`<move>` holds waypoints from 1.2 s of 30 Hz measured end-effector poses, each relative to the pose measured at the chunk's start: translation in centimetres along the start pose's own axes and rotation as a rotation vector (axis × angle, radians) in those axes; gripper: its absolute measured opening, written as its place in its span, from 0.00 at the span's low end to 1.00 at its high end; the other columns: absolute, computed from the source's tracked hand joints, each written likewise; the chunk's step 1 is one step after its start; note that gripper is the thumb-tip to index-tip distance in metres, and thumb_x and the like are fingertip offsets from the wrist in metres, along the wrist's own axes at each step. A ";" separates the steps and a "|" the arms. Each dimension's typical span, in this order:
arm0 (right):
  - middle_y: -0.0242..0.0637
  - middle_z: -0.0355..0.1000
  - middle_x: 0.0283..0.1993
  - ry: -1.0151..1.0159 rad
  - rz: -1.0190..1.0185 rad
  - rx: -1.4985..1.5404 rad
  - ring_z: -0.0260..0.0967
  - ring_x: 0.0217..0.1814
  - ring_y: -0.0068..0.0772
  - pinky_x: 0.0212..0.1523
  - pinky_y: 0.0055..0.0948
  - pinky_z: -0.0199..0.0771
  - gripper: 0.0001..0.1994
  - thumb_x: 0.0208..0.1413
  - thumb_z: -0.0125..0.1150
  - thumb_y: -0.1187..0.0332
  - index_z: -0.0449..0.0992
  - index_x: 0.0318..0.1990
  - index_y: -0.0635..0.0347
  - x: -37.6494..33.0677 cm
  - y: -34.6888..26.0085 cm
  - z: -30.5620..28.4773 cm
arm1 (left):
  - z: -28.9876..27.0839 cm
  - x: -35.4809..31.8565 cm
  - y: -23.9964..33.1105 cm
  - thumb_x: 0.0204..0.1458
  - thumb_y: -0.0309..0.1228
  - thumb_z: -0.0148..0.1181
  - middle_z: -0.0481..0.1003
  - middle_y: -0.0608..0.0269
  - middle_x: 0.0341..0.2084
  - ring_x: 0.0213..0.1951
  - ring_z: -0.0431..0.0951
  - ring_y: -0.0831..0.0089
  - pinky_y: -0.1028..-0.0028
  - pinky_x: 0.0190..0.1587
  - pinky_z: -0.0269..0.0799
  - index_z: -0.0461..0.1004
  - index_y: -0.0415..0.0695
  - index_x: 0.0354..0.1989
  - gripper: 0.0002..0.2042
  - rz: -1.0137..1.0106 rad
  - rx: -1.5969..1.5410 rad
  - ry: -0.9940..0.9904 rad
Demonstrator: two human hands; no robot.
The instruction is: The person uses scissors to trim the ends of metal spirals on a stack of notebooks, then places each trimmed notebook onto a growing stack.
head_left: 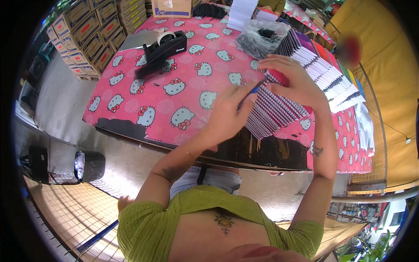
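Note:
My left hand (229,114) holds a blue pen (249,92) with its tip against the near end of a long fanned row of spiral-bound notebooks (279,109) on the table. My right hand (293,78) lies flat on top of the same row, fingers spread, pressing on the notebooks. The row runs on toward the far right, where the covers (336,81) turn white and coloured. Everything rests on a pink cartoon-cat tablecloth (174,65).
A black tape dispenser (166,46) and a black comb-like bundle (150,69) sit at the far left of the table. A clear plastic bag of black coils (261,37) and white paper (242,13) lie at the back. Stacked cardboard boxes (91,30) stand to the left.

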State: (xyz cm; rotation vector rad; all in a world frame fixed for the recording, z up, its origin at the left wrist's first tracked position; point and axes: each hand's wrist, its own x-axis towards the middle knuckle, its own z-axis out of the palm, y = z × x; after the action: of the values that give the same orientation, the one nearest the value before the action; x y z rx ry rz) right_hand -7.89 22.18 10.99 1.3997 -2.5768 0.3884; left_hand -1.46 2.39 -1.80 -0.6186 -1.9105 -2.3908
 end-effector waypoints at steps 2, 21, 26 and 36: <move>0.40 0.72 0.55 0.003 0.008 -0.004 0.61 0.64 0.49 0.64 0.42 0.59 0.21 0.46 0.63 0.65 0.74 0.50 0.60 -0.1 -0.1 -0.1 | -0.2 0.0 -0.1 0.65 0.38 0.44 0.76 0.52 0.38 0.38 0.78 0.65 0.70 0.44 0.74 0.66 0.35 0.56 0.20 -0.178 -0.277 -0.092; 0.40 0.70 0.46 -0.029 0.039 0.004 0.64 0.55 0.45 0.56 0.41 0.63 0.17 0.44 0.61 0.64 0.73 0.44 0.55 0.0 0.1 0.1 | 0.7 -0.6 1.5 0.65 0.41 0.44 0.76 0.51 0.38 0.35 0.80 0.64 0.66 0.41 0.77 0.66 0.37 0.57 0.21 0.317 0.731 0.103; 0.39 0.70 0.48 -0.063 0.076 0.007 0.64 0.57 0.46 0.57 0.42 0.61 0.18 0.43 0.61 0.63 0.72 0.45 0.54 0.2 -0.4 0.0 | -0.1 -0.9 0.4 0.64 0.41 0.44 0.76 0.49 0.38 0.39 0.80 0.61 0.65 0.44 0.77 0.66 0.36 0.57 0.22 -0.284 -0.315 -0.038; 0.39 0.69 0.49 -0.070 0.073 -0.019 0.62 0.58 0.45 0.58 0.43 0.60 0.19 0.43 0.61 0.64 0.72 0.46 0.54 -0.1 0.0 0.2 | 1.1 -1.2 0.1 0.65 0.41 0.44 0.76 0.50 0.38 0.38 0.80 0.62 0.65 0.45 0.77 0.66 0.36 0.56 0.21 0.285 0.708 0.113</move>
State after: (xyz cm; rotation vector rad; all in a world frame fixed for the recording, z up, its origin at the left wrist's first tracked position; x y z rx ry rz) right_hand -7.86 22.17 10.81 1.3399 -2.6865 0.3303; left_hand -0.03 3.13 -1.85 -0.6181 -2.2243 -1.4057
